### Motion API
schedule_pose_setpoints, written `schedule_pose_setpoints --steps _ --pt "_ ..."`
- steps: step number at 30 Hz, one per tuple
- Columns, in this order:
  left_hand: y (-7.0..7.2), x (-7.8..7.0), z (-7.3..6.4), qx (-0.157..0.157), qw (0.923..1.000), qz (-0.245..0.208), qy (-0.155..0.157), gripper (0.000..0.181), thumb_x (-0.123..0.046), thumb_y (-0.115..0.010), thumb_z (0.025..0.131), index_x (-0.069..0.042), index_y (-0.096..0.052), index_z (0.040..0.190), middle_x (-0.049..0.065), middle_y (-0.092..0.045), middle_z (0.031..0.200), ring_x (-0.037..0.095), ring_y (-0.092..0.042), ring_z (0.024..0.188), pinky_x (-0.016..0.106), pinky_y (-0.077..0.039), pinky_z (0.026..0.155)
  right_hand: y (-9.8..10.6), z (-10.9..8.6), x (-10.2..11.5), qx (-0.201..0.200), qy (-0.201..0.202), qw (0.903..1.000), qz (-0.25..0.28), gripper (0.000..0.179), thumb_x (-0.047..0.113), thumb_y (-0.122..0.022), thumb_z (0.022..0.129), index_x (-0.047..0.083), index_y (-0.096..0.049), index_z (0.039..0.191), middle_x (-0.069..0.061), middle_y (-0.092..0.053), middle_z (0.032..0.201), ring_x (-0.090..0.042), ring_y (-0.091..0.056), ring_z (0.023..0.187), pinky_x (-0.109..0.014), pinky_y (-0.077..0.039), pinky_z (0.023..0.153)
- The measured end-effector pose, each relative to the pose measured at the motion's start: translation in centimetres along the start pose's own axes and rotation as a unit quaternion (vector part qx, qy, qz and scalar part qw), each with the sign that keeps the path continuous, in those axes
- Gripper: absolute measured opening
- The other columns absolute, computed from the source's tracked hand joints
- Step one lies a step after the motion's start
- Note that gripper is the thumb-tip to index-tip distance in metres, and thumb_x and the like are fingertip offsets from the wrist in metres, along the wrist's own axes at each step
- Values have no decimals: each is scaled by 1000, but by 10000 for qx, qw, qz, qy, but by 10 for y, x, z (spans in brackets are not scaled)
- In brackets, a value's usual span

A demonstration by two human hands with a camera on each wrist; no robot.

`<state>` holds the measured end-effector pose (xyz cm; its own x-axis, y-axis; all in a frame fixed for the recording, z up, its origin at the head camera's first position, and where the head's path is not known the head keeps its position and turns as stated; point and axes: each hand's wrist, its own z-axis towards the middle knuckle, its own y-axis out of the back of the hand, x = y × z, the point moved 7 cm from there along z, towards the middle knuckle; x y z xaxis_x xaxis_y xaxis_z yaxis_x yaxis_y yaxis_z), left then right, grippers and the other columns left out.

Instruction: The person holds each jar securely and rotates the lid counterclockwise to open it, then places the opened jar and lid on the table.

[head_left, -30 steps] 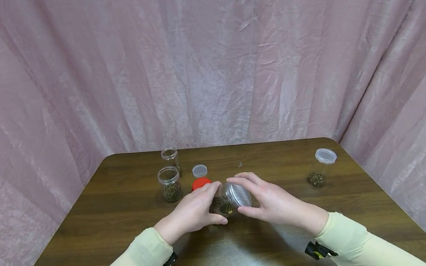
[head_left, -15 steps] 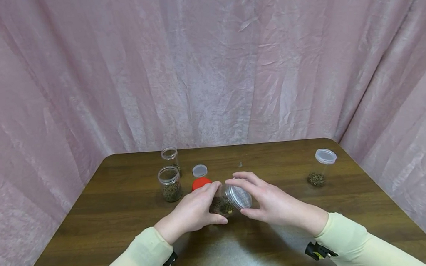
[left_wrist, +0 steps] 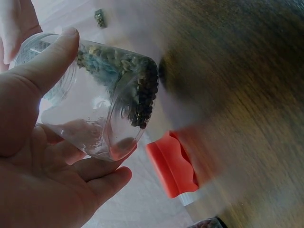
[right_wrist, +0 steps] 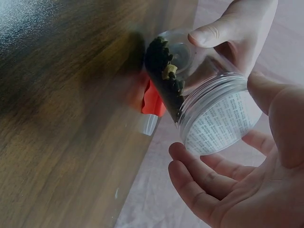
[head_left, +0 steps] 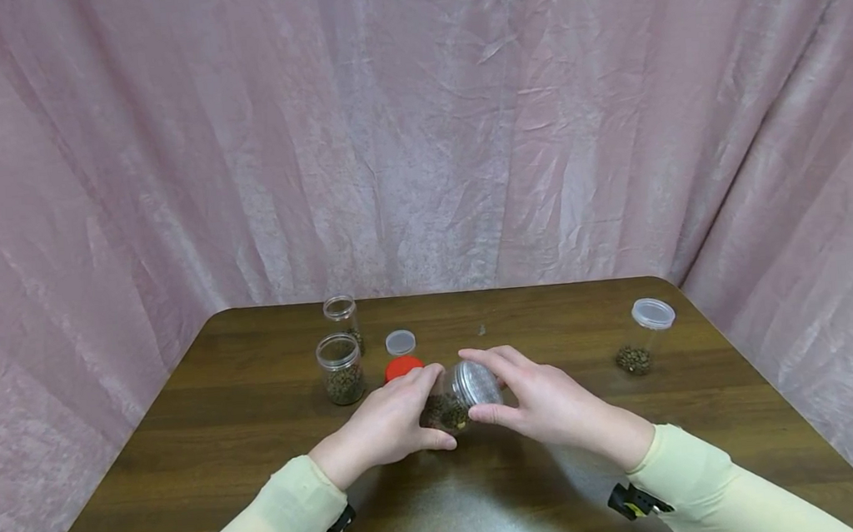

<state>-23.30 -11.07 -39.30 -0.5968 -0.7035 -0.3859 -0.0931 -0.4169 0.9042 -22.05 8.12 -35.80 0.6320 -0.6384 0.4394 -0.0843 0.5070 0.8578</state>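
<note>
My left hand [head_left: 396, 419] grips the body of a clear plastic jar [left_wrist: 102, 107], tilted with its lidded end toward my right hand. Small dark grains with a pale piece among them lie along the jar's lower side. A clear screw lid [right_wrist: 221, 121] with printed text on its top closes the jar. Around the rim of that lid are the thumb and fingers of my right hand [head_left: 546, 398], thumb on the near side and fingers on the far side. Just behind the left hand stands something red with a wavy lower edge [left_wrist: 172, 164], partly hidden in the head view.
Two uncovered clear jars of grains stand at the left, a nearer jar [head_left: 340, 371] and a farther jar [head_left: 340, 310]. A small container with a translucent lid [head_left: 400, 341] is behind the red thing. At the right stands a lidded jar [head_left: 650, 332]. Pink curtains surround the wooden table [head_left: 223, 449].
My right thumb and fingers have shifted around the lid's rim, the thumb now farther left. My left hand and the jar body hold their place.
</note>
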Motion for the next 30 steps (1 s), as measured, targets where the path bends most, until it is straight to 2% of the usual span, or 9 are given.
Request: schedule_pose_setpoints --steps 4,8,16,25,30 --pt "1 -1 0 -28 10000 -11 -34 88 -46 -98 85 -6 -52 149 11 -67 132 31 -70 116 56 -59 94 1 0 2 -55 163 9999 14 67 46 -77 105 27 -51 164 -2 -62 144 -20 -73 100 -49 -62 87" --pt "6 -9 -1 75 9998 26 189 89 -40 -100 83 -5 -53 150 12 -67 135 32 -70 119 55 -58 97 1 0 3 -95 379 9992 23 67 40 -79 105 24 -51 163 -4 -59 149 -27 -75 110 -52 -62 92" --pt "5 -7 0 145 9993 81 333 88 -40 -100 83 -7 -53 150 9 -67 133 29 -69 117 53 -58 98 1 -2 4 -117 691 9975 72 67 32 -81 103 22 -51 162 -3 -56 153 -25 -72 118 -50 -62 94" --pt "5 -8 -1 136 9993 51 355 90 -39 -101 82 -6 -53 151 10 -67 135 30 -69 119 53 -58 98 5 -4 3 -91 639 9978 161 69 32 -83 102 22 -51 163 -2 -54 157 -23 -70 121 -50 -61 97" --pt "4 -4 0 102 9988 -66 480 87 -39 -101 83 -7 -54 149 8 -67 134 27 -69 117 52 -59 97 8 -6 0 -129 544 9983 146 71 33 -84 101 26 -51 163 -1 -53 157 -24 -71 121 -50 -61 96"
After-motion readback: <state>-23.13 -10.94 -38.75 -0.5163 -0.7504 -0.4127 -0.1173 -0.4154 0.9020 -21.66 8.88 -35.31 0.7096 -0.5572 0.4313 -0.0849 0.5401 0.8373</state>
